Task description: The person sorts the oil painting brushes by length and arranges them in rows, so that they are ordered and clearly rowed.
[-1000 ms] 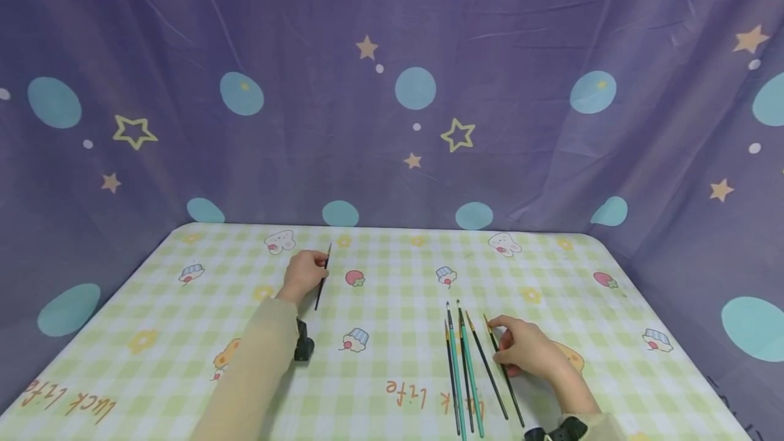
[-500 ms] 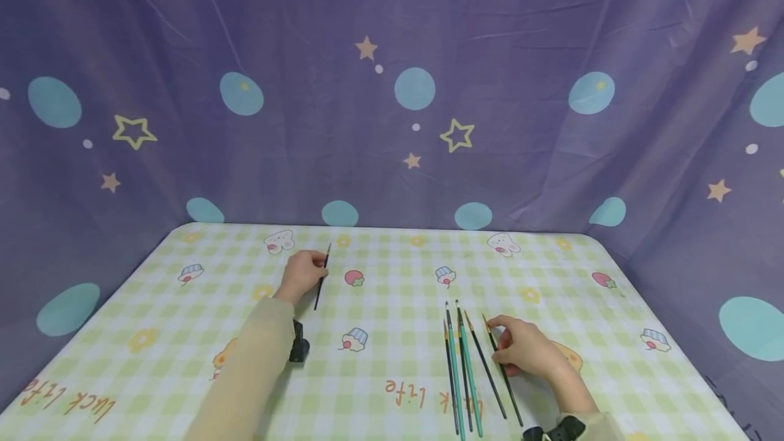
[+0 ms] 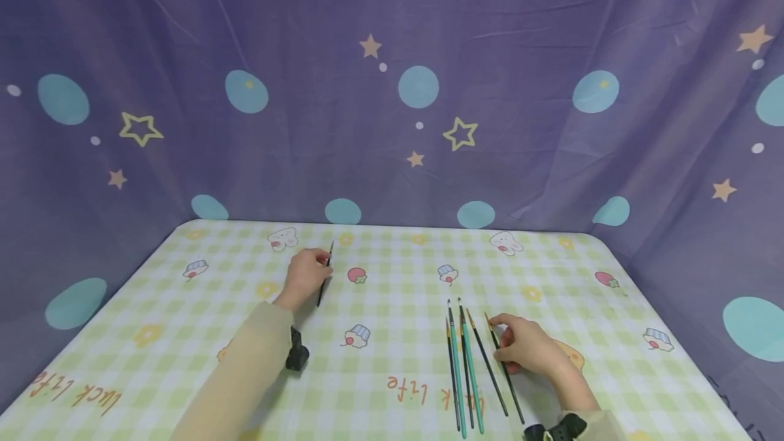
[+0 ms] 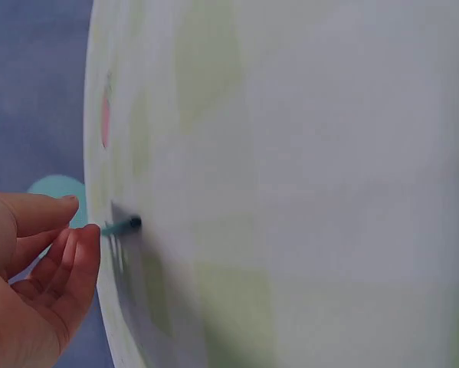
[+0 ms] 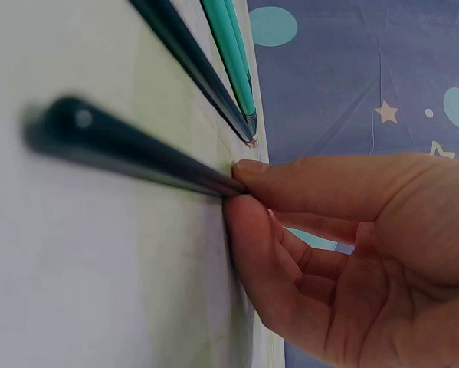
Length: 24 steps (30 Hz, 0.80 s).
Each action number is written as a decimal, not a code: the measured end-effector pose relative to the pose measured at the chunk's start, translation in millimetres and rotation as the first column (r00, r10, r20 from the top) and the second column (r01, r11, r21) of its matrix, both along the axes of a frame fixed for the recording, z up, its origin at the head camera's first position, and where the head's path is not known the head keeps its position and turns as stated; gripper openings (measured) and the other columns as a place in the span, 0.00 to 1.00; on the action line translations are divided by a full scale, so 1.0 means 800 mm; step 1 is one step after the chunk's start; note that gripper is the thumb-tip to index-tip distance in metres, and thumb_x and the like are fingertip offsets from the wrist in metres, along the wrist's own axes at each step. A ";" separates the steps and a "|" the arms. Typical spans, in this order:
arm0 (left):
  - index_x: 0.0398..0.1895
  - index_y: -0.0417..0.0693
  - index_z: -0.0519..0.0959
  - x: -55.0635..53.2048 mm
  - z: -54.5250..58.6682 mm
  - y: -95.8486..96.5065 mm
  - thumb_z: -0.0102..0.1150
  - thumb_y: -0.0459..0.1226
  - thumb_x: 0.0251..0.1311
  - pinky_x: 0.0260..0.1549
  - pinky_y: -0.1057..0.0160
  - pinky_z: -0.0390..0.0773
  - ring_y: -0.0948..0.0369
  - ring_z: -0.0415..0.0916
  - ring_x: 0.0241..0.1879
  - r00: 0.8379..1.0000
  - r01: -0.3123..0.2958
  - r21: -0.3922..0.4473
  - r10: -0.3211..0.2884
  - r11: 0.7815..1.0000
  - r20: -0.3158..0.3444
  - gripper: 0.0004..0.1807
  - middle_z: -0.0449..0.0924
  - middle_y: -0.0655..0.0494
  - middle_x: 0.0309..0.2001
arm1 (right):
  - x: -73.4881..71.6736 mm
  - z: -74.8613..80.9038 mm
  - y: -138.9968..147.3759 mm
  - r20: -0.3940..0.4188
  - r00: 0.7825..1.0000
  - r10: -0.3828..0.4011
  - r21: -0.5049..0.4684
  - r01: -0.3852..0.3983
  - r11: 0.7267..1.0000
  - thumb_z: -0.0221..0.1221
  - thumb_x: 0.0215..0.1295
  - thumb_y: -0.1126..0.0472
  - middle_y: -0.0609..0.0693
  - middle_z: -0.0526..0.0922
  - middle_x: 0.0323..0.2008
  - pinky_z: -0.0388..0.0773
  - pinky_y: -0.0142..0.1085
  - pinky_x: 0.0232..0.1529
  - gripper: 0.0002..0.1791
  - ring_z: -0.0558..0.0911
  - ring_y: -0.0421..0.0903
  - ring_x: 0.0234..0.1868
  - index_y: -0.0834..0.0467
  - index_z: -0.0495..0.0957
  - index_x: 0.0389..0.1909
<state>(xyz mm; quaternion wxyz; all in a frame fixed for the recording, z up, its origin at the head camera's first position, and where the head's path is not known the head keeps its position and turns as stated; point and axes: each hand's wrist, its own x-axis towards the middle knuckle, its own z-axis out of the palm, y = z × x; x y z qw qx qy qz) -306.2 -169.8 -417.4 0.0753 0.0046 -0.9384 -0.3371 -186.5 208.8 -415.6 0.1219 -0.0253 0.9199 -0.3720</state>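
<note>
One lone brush [image 3: 322, 288] pinched by left hand [image 3: 305, 274], outermost brush [image 3: 512, 393] by right hand [image 3: 531, 346]. Loose pinch could let either roll; inward drag might hit neighbouring brush [image 3: 487, 363].

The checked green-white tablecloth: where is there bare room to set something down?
Free: the middle of the checked green-white tablecloth, between the slim dark paintbrush in the left hand and the slender teal and black paintbrushes; also between the right hand and the right edge. Crowded: where those brushes lie, reaching the right hand.
</note>
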 end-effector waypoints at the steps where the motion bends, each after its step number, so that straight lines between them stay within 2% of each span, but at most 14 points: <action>1: 0.44 0.35 0.78 0.003 0.001 0.003 0.57 0.30 0.50 0.34 0.58 0.76 0.54 0.76 0.33 1.000 0.002 0.017 -0.002 1.000 -0.003 0.16 0.79 0.43 0.37 | 0.000 0.000 0.000 -0.002 1.000 0.002 -0.001 -0.002 1.000 0.63 0.46 0.72 0.51 0.72 0.23 0.74 0.35 0.18 0.28 0.74 0.44 0.14 0.63 0.70 0.53; 6: 0.43 0.36 0.77 0.018 0.003 0.020 0.56 0.30 0.50 0.20 0.67 0.75 0.61 0.73 0.20 0.999 -0.010 0.115 0.007 0.993 0.033 0.14 0.77 0.46 0.35 | 0.000 0.001 0.000 -0.010 1.000 0.010 0.000 -0.010 1.000 0.63 0.46 0.72 0.51 0.72 0.23 0.74 0.35 0.18 0.28 0.74 0.43 0.14 0.64 0.70 0.53; 9: 0.41 0.37 0.78 0.026 0.002 0.032 0.58 0.30 0.49 0.18 0.69 0.73 0.63 0.72 0.18 0.999 -0.010 0.149 0.003 0.989 0.044 0.14 0.77 0.47 0.33 | 0.001 0.001 -0.001 -0.010 1.000 0.004 0.005 -0.004 1.000 0.63 0.46 0.72 0.51 0.72 0.23 0.74 0.35 0.18 0.28 0.74 0.43 0.14 0.64 0.70 0.53; 13: 0.38 0.36 0.78 0.036 0.000 0.049 0.60 0.29 0.49 0.18 0.68 0.75 0.62 0.73 0.18 0.998 0.039 0.193 -0.048 0.980 0.039 0.12 0.78 0.48 0.31 | 0.001 0.001 -0.002 -0.010 1.000 -0.008 0.007 0.008 1.000 0.63 0.46 0.72 0.51 0.72 0.22 0.74 0.35 0.18 0.28 0.74 0.43 0.14 0.63 0.71 0.52; 17: 0.37 0.36 0.78 0.045 -0.001 0.068 0.60 0.29 0.48 0.18 0.66 0.77 0.61 0.73 0.19 0.993 0.075 0.264 -0.097 0.962 0.072 0.11 0.76 0.49 0.29 | 0.001 0.000 -0.001 -0.001 1.000 -0.020 0.007 0.020 1.000 0.63 0.46 0.72 0.51 0.72 0.22 0.74 0.35 0.18 0.28 0.74 0.44 0.14 0.62 0.71 0.52; 20: 0.38 0.37 0.77 0.052 -0.001 0.083 0.60 0.30 0.49 0.19 0.66 0.78 0.61 0.74 0.18 0.986 0.101 0.290 -0.136 0.952 0.100 0.11 0.75 0.50 0.30 | 0.000 -0.001 -0.001 0.005 1.000 -0.024 0.019 0.024 1.000 0.64 0.46 0.71 0.51 0.72 0.22 0.73 0.35 0.18 0.27 0.74 0.44 0.14 0.61 0.71 0.52; 22: 0.39 0.37 0.77 0.060 0.000 0.093 0.60 0.30 0.49 0.19 0.65 0.78 0.60 0.75 0.17 0.979 0.138 0.293 -0.174 0.946 0.102 0.12 0.75 0.50 0.31 | 0.000 -0.002 -0.001 0.003 1.000 -0.024 0.023 0.024 0.999 0.64 0.46 0.71 0.51 0.72 0.22 0.73 0.35 0.18 0.27 0.74 0.44 0.15 0.61 0.71 0.51; 24: 0.40 0.36 0.77 0.069 0.001 0.102 0.60 0.30 0.50 0.19 0.64 0.78 0.58 0.76 0.17 0.969 0.179 0.317 -0.223 0.931 0.108 0.12 0.75 0.49 0.31 | 0.000 -0.002 -0.001 0.003 1.000 -0.025 0.023 0.025 0.999 0.64 0.46 0.71 0.51 0.72 0.23 0.73 0.35 0.18 0.27 0.74 0.44 0.15 0.61 0.71 0.51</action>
